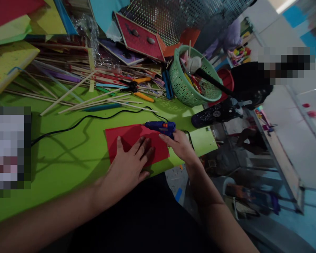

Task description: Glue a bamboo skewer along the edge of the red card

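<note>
A blue hot glue gun (160, 126) is gripped in my right hand (183, 144), its nozzle pointing left over the far edge of a red sheet (121, 135). Whether the tip touches the sheet I cannot tell. My left hand (130, 160) lies flat on that sheet with its fingers spread. The sheet rests on the green tabletop (68, 168) near its front edge. A thin black cord (76, 123) runs across the table behind the sheet.
Wooden sticks (76, 91) and orange-handled pliers (137, 89) lie behind the sheet. A green plastic basket (185, 89) with tools stands at the back right, near a dark bottle (210, 114). A perforated metal basket (158, 21) is farther back. Another person (250, 80) is at the right.
</note>
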The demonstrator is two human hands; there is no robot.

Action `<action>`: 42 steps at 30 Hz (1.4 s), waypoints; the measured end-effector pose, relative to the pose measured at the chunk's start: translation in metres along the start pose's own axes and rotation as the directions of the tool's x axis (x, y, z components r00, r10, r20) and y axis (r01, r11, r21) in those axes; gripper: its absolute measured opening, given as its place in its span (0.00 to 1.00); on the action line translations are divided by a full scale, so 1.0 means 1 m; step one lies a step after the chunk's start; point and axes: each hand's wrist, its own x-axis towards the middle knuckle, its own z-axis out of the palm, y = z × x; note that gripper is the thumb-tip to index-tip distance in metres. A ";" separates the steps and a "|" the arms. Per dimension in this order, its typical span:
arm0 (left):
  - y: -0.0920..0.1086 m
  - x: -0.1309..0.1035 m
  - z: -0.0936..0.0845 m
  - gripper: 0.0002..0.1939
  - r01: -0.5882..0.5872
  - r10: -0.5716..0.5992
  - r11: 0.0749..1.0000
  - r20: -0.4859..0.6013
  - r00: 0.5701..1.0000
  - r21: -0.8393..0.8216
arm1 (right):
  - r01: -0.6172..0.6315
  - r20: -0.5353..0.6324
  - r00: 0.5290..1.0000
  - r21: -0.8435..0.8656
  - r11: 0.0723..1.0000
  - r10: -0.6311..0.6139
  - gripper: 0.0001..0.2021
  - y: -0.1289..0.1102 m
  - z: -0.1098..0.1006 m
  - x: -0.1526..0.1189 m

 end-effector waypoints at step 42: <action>0.001 0.001 -0.001 0.33 0.033 -0.033 0.999 -0.013 0.999 -0.013 | -0.041 -0.021 0.999 -0.022 0.999 0.041 0.18 0.006 -0.009 -0.002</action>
